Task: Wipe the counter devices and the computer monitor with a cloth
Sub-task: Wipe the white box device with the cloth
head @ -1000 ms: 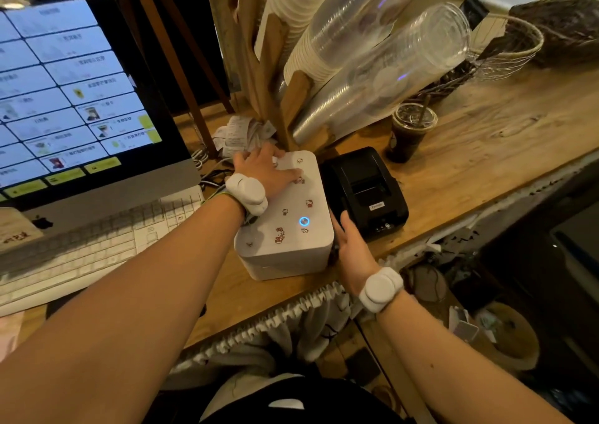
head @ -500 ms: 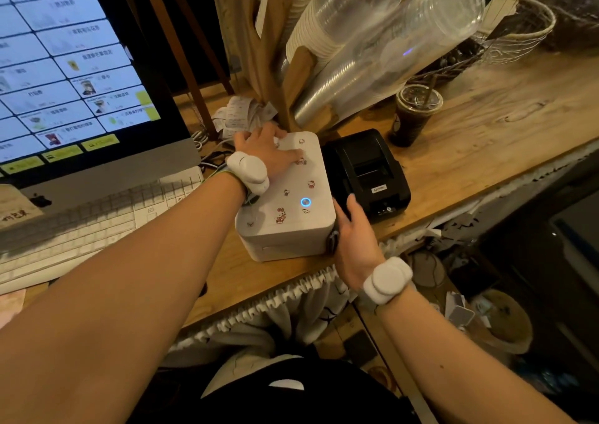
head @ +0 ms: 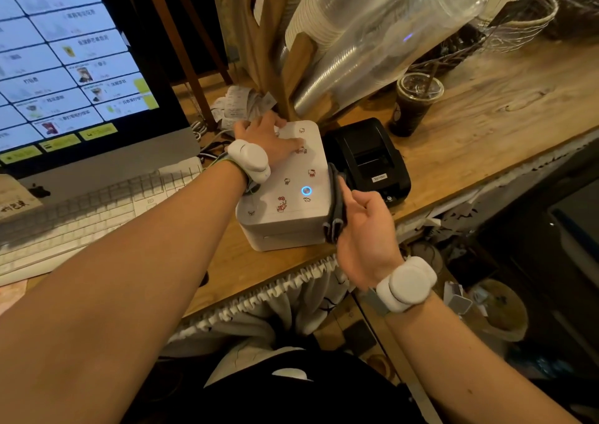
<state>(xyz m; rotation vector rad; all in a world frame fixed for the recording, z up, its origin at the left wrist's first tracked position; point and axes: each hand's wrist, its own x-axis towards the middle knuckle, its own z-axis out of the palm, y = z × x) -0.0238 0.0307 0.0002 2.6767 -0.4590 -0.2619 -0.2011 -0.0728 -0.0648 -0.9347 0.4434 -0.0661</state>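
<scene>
The computer monitor (head: 64,67) is cut off at the left and top edges, and most of the grey cloth (head: 335,203) is hidden between the right hand (head: 363,226) and the white printer's (head: 285,190) right side, where that hand, fingers curled around the cloth, presses it. A black receipt printer (head: 368,157) stands just beside, leaving a tight gap. The left hand (head: 269,138) lies flat and open on the white printer's sticker-dotted top, a blue ring lit near its front. A keyboard (head: 81,209) sits left on the wooden desk (head: 486,106); an iced drink (head: 413,102) stands behind.
</scene>
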